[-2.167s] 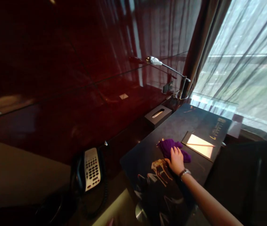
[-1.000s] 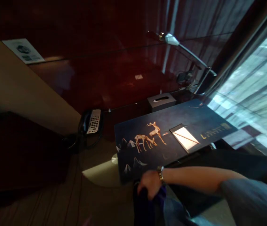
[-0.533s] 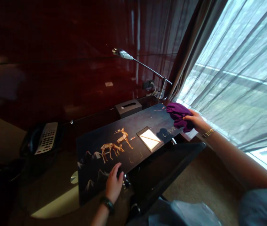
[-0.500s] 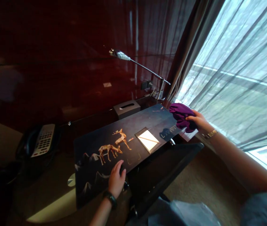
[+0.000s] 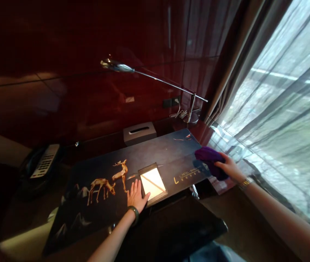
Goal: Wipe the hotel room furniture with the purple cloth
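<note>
Hands work a dark desk mat [image 5: 171, 151]: the left hand [image 5: 136, 196] lies flat and open on the mat's near edge beside the notepad [image 5: 152, 183], while the right hand [image 5: 230, 168] presses a bunched purple cloth [image 5: 208, 158] against the mat's right end. Wiping looks partway through; beyond the mat stand a tissue box [image 5: 139, 133] and lamp [image 5: 155, 78].

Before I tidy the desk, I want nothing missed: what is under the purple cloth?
The dark desk mat and its gold lettering; what lies directly beneath the purple cloth stays hidden.
</note>
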Demonstrator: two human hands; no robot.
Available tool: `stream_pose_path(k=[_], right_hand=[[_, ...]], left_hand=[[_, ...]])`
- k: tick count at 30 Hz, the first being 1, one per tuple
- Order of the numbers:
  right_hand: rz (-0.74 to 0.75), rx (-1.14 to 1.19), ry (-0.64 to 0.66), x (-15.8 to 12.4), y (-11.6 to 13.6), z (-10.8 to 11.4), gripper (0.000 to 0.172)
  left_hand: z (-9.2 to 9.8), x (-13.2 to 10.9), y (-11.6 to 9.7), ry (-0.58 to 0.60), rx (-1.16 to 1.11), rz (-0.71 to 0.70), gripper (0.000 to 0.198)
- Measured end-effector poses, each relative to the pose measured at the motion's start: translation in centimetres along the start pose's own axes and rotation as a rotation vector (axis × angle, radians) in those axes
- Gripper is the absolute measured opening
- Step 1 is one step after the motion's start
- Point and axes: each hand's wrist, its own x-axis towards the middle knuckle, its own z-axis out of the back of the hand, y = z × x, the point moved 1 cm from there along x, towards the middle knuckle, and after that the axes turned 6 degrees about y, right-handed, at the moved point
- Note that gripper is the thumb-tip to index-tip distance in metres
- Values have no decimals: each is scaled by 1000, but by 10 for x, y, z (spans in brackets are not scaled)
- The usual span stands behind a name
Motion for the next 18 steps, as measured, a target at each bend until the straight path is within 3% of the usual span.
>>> stream_pose_path(k=[2,6,10,12,15,16,18], right_hand=[[120,-93,100,24,7,-30,61],[374,-534,264,49,18,-105,84],[475,-653,427,79,17,-155,64],[379,-645,395,112,28,-162,60],[227,-615,366,160,74,-178,59],[242,-598,384,167,97,-192,59],[424,-544,456,161,146,-238,63]], left_hand=[[4,-6,4,20,14,43,74],[6,-17,10,25,10,106,70],[0,-21,12,38,35,91,65],[-2,-21,13,34,52,70,65],[-3,-20,14,58,54,85,66],[-4,-19,14,76,51,98,68],[-6,-18,15,108,50,105,68]])
